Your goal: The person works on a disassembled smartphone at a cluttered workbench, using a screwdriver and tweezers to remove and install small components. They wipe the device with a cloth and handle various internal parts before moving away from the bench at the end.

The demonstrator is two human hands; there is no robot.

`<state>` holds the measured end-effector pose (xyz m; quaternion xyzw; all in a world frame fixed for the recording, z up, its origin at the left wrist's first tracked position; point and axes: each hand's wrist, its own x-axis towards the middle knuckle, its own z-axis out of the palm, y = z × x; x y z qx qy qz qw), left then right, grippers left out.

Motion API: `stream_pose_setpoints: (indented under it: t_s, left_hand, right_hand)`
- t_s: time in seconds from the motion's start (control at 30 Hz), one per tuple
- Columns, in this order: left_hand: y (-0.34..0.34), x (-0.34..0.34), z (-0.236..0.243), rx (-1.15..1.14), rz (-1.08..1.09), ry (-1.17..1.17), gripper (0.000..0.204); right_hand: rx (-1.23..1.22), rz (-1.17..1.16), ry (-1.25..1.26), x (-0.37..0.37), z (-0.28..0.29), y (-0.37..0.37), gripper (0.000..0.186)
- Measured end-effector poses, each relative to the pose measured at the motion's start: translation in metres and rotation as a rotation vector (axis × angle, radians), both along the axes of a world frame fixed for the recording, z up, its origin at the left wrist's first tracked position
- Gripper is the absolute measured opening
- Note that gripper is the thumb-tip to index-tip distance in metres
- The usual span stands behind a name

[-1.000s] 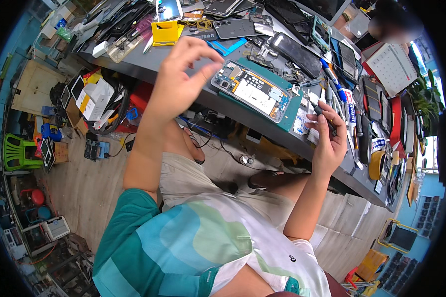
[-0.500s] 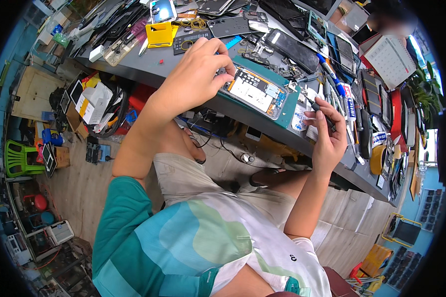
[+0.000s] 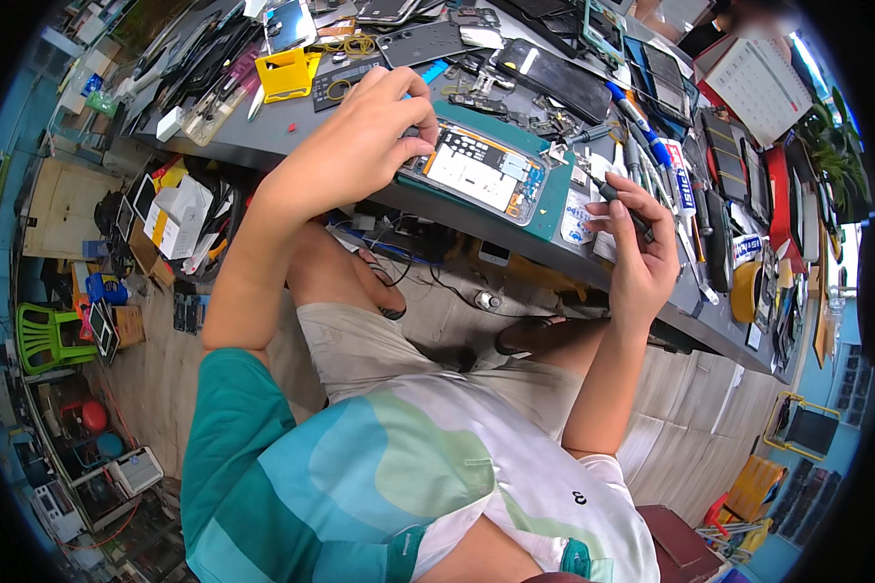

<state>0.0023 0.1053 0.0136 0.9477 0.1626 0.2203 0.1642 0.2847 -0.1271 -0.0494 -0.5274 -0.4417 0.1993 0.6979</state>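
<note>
An opened phone (image 3: 476, 175), its battery and inner boards bare, lies on a green mat (image 3: 489, 127) at the desk's front edge. At its left end, my left hand (image 3: 379, 121) has thumb and forefinger bent together over the phone's edge. The fingers cover that end, so the exact contact is hidden. My right hand (image 3: 640, 243) is right of the phone, closed round a dark-handled screwdriver (image 3: 608, 192). The screwdriver points up and left, its tip near small metal parts (image 3: 557, 154) by the mat's right edge. A white card with blue marks (image 3: 575, 223) lies below it.
Behind the mat are a dark phone (image 3: 554, 83), a yellow stand (image 3: 284, 78) and many loose phone parts. On the right lie pens, a blue and white tube (image 3: 679, 175) and a yellow tape roll (image 3: 746, 303). A calendar (image 3: 756, 87) stands at the back right.
The whole view has shifted slightly, so the desk appears farther left. My left hand stays at the phone's left end, and my right hand keeps its hold on the screwdriver.
</note>
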Motion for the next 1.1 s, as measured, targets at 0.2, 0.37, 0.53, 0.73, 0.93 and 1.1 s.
stream_pose_setpoints:
  t_s: [0.2, 0.37, 0.53, 0.73, 0.93, 1.1]
  left_hand:
    - [-0.004, 0.0, -0.001, 0.019, 0.017, -0.013, 0.014]
    - [-0.007, 0.0, -0.002, 0.038, 0.034, -0.033, 0.015]
    - [-0.009, 0.001, -0.005, 0.069, 0.042, -0.065, 0.015]
    - [-0.012, 0.002, -0.005, 0.081, 0.058, -0.077, 0.015]
    - [-0.013, -0.001, -0.005, 0.088, 0.076, -0.09, 0.012]
    - [-0.018, -0.001, 0.004, -0.059, 0.087, -0.131, 0.016]
  right_hand:
    - [0.006, 0.01, 0.008, 0.0, 0.0, 0.001, 0.019]
    - [-0.005, 0.007, 0.031, -0.001, 0.002, 0.001, 0.018]
    - [-0.013, 0.007, 0.061, -0.002, 0.003, 0.0, 0.017]
    - [-0.009, 0.021, 0.067, -0.002, 0.004, 0.0, 0.016]
    - [-0.012, 0.025, 0.072, -0.001, 0.003, 0.0, 0.016]
    - [0.012, 0.037, 0.067, -0.001, 0.002, 0.001, 0.015]
